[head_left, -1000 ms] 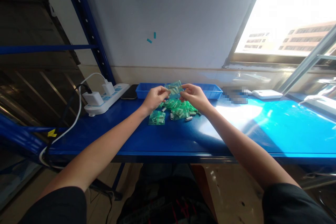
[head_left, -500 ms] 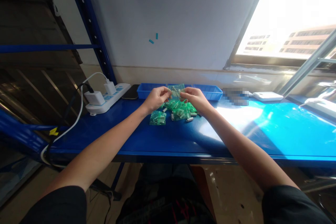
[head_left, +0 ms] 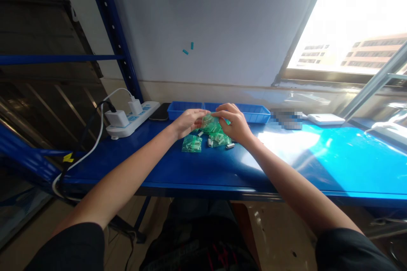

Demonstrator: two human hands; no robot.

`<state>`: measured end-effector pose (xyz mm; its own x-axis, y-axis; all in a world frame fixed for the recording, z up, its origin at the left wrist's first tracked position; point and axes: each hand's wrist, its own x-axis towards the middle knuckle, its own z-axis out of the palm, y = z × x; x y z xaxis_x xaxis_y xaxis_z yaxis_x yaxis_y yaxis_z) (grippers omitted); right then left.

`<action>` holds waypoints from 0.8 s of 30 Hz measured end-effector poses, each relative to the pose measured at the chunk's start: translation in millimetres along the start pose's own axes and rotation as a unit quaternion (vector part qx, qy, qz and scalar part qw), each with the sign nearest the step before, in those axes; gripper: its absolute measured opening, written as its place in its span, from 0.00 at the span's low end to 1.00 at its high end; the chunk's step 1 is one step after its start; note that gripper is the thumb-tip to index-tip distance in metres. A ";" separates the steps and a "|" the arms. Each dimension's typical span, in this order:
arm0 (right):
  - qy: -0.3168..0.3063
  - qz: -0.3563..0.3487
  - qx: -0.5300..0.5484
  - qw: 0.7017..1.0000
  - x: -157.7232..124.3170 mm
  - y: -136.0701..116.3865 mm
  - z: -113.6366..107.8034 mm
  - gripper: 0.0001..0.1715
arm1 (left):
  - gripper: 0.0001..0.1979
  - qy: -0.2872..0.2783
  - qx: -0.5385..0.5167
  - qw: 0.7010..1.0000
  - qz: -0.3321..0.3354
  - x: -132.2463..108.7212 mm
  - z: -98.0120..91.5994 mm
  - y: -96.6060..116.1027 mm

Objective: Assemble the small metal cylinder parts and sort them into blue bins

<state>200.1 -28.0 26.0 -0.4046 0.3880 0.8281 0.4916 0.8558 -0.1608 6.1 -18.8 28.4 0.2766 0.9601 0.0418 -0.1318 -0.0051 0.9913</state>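
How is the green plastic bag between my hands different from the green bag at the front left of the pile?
The held green bag is up between the left hand and the right hand; the front-left bag lies on the blue table. Fingers partly cover the held green bag, while the front-left bag is uncovered, showing small pale pieces inside. Both are see-through green plastic.
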 end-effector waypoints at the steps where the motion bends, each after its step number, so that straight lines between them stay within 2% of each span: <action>1: 0.005 0.009 -0.006 1.000 -0.3 0.3 0.5 0.17 | 0.14 0.001 -0.007 1.000 0.026 -1.0 1.4 0.7; 5: 0.034 0.079 0.009 0.996 0.6 3.4 2.2 0.17 | 0.15 0.041 -0.011 0.992 0.118 -1.1 4.9 0.7; 8: 0.029 0.183 0.049 0.981 2.5 5.8 3.7 0.12 | 0.15 0.072 0.031 0.985 0.153 0.7 4.6 -1.6; 11: -0.006 0.312 0.113 0.943 4.1 4.6 5.8 0.08 | 0.13 0.094 0.066 0.978 0.171 1.1 5.6 -4.4; 14: -0.022 0.401 0.232 0.886 5.5 -1.6 6.8 0.13 | 0.12 0.088 0.069 0.976 0.187 0.0 9.9 -6.6; 16: -0.031 0.422 0.293 0.857 6.8 -6.4 6.2 0.10 | 0.12 0.074 0.066 0.977 0.189 -1.4 13.4 -7.0; 19: -0.033 0.451 0.329 0.829 8.7 -10.0 4.3 0.04 | 0.12 0.066 0.079 0.980 0.172 -3.7 16.9 -5.7; 24: 0.023 0.488 0.383 0.784 10.5 -7.8 3.4 0.04 | 0.09 0.087 0.161 0.976 0.118 -3.1 16.4 -5.7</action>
<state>189.4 -29.4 34.1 -0.0885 0.9881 0.1258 -0.0650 0.1203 -0.9906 21.7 -26.4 24.6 0.1045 0.9545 0.2794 0.1418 -0.2924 0.9457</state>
